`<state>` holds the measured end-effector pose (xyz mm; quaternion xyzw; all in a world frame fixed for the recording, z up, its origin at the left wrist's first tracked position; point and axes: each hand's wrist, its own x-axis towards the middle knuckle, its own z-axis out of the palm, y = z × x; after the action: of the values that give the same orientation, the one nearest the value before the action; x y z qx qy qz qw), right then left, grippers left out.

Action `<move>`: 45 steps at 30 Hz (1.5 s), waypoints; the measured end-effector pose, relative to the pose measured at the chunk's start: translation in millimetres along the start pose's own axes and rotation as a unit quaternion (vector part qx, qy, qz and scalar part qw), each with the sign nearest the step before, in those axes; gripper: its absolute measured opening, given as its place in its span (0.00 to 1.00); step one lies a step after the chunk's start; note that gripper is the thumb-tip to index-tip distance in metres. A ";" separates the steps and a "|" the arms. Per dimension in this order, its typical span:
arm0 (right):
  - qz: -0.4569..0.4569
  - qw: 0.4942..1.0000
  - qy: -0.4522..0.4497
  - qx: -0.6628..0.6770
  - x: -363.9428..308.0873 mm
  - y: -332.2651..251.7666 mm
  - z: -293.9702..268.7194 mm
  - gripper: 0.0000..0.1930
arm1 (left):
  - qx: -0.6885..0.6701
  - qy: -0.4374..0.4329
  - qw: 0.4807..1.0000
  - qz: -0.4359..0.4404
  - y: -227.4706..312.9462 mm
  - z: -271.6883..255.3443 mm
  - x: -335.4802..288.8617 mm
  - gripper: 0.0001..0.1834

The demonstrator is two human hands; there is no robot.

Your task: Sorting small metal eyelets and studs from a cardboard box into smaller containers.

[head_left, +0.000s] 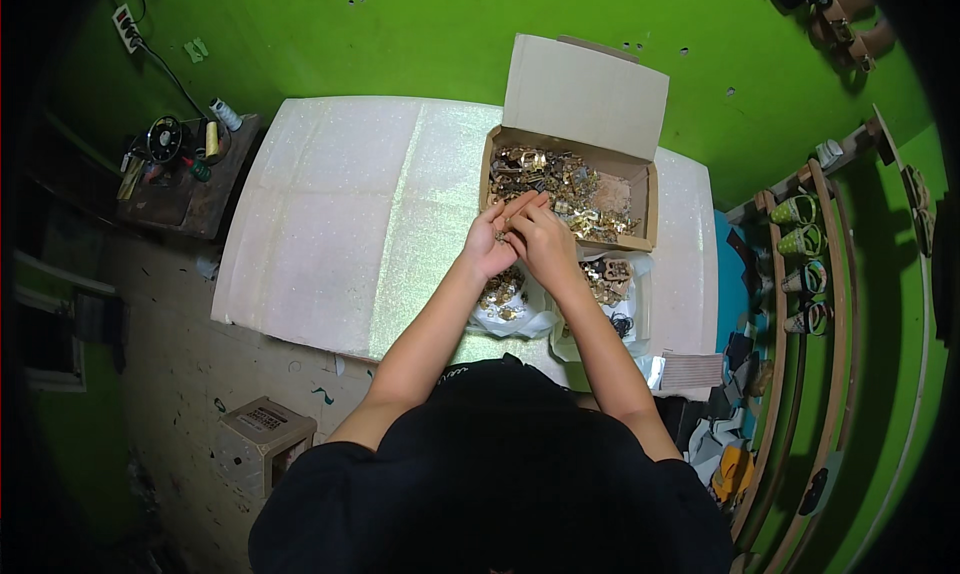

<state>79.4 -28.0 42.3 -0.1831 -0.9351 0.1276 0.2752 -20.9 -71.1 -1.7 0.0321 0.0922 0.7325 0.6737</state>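
My left hand [488, 246] is cupped palm up, with a few small dark metal pieces [502, 236] in it. Over that palm my right hand [546, 240] has its fingers bent together; what they pinch, if anything, is too small to make out. Just beyond both hands stands an open cardboard box [648, 214], filled with gold and dark metal fittings [540, 164] that look like buckles. Below my hands lies a white plastic bag [535, 319] with more metal pieces [503, 292], partly hidden by my left forearm. A white tray [643, 319] beside it holds further fittings and a black coil.
The table has a shiny whitish cover [320, 214]. A ribbed grey-brown piece [692, 370] lies at its right corner. To the right, a wooden rack [835, 274] carries several sandals. A small side table [165, 209] with thread spools stands left, and a stool [262, 439] sits on the floor.
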 end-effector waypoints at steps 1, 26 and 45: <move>0.000 1.000 0.000 0.000 0.0 1.5 1.6 0.07 | 0.000 0.000 1.000 0.000 -0.1 0.4 0.0 0.25; 0.409 0.663 -0.073 0.623 -44.0 27.3 3.0 0.09 | -0.128 -0.012 0.992 0.017 18.3 -10.3 -1.2 0.23; 0.111 0.970 -0.039 0.212 -8.8 1.1 -16.9 0.09 | -0.082 -0.007 0.996 0.020 10.3 -0.6 -3.1 0.24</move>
<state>96.0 -28.4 51.6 -0.2183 -0.8704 0.3600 0.2551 -30.9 -75.0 -0.2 -0.0165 0.0262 0.7507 0.6599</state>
